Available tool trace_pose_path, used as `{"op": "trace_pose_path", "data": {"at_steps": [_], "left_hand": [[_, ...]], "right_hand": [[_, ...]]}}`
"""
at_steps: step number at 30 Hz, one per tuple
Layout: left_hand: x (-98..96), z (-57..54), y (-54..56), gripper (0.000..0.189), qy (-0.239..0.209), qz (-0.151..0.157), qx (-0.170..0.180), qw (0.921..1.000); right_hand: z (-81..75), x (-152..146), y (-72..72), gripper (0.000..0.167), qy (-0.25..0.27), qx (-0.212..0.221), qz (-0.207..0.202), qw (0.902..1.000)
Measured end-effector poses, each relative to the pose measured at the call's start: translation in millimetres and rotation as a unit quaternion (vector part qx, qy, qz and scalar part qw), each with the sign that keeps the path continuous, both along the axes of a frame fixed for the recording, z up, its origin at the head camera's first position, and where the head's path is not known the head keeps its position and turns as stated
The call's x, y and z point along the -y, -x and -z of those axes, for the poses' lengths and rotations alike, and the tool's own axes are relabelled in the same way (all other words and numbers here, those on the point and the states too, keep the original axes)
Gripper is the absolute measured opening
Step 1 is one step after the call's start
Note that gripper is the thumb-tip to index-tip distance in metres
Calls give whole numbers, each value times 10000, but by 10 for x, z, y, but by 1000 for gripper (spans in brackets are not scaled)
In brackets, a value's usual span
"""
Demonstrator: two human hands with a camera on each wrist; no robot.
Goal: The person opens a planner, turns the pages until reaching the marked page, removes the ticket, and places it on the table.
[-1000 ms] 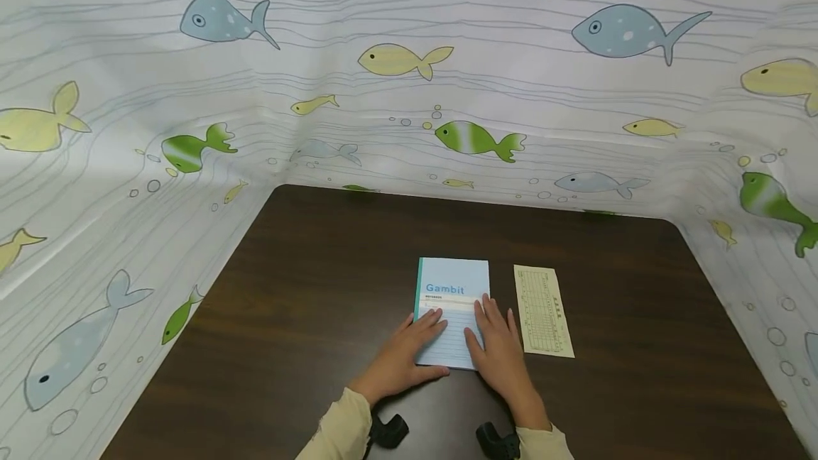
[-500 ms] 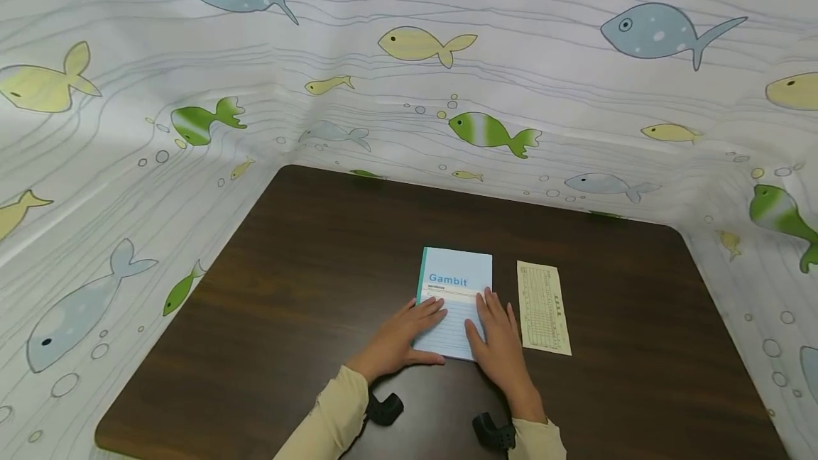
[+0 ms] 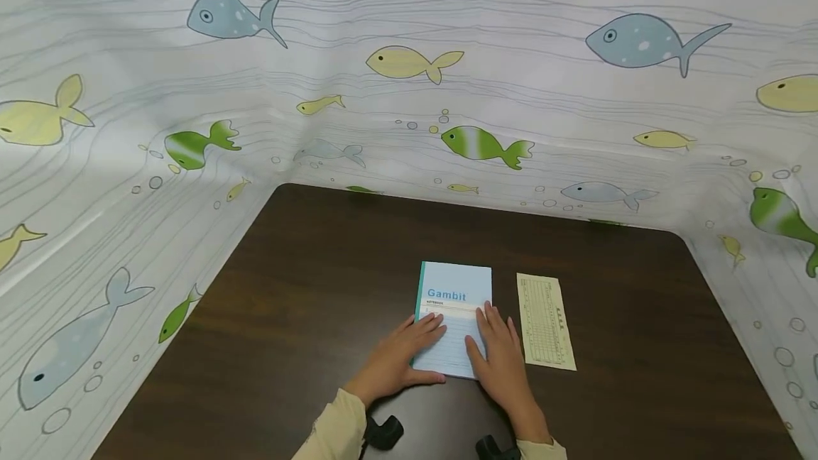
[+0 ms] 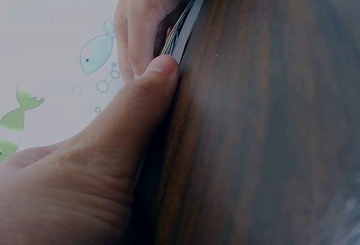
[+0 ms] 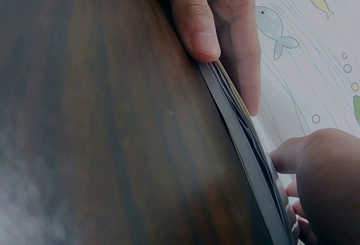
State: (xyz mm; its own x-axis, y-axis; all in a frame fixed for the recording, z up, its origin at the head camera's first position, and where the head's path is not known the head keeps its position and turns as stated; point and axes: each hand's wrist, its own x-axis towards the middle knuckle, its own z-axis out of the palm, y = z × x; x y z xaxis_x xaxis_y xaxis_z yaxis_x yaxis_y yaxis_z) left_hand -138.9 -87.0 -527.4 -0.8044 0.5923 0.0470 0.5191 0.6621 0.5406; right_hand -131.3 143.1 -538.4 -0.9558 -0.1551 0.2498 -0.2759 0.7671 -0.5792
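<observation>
A pale blue notebook [image 3: 455, 332] with a teal spine and the word "Gambit" on its cover lies closed on the dark table. My left hand [image 3: 402, 357] rests over its lower left part, fingers stretched onto the cover and the thumb along the near edge. On the right side of the cover lies my right hand [image 3: 501, 360], its fingers extended and spread a little. In the left wrist view the left thumb [image 4: 154, 79] meets the corner of the notebook's page edge [image 4: 188, 23]. The right wrist view shows the layered pages [image 5: 242, 127] between both hands.
To the right of the notebook lies a yellowish printed slip [image 3: 546, 321] with a table of lines. A fish-patterned white sheet [image 3: 409, 13] surrounds the table's [image 3: 224, 368] back and sides. Black wrist devices [image 3: 383, 433] sit by the sleeves.
The head view has tilted down and back up, shifting the whole scene. Both hands keep their places on the notebook, and the slip has not moved on the table.
</observation>
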Motion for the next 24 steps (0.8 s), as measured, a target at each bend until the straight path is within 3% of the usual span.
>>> {"op": "trace_pose_path", "data": {"at_steps": [9,16,24], "left_hand": [[-9,-66,42,83,38,2,-282,9996],[-59,-13,117,66,-93,-245,-591,9979],[-107,-57,220,74,880,-874,-1097,9862]], "right_hand": [[-69,-13,60,57,48,-62,-54,10000],[-45,20,162,58,195,38,-53,9998],[-113,23,247,71,-651,322,-209,9971]]}}
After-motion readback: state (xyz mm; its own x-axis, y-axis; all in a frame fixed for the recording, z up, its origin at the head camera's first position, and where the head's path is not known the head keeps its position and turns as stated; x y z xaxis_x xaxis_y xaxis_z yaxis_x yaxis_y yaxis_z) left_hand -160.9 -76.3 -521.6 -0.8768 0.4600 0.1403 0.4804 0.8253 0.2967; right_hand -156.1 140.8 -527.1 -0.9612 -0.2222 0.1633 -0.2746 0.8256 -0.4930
